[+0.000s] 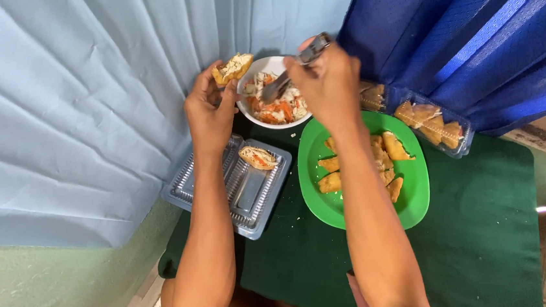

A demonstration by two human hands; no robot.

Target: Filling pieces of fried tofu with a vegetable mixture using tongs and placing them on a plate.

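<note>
Left hand (208, 113), fingers closed on a split pastry (232, 67), held cut side up beside the white bowl (270, 63) for filling; right hand (327, 84), fingers gripping a metal spoon (289, 75), dipped into slaw below the fingertips; filled piece (258, 157) parked on the clear tray (251, 204) near the left wrist.

Two packages show, both placed here against the green plate (413, 204). Just left of the plate lies an open clear plastic clamshell tray (237, 189), rectangular and ribbed, greyish on the dark green cloth, with one filled pastry (258, 157) lying in its right half. Just beyond the plate's upper right edge stands a second clear plastic container (436, 127), long and shallow, holding golden fried pastries; its left end is possibly hidden behind the person's arm.
</note>
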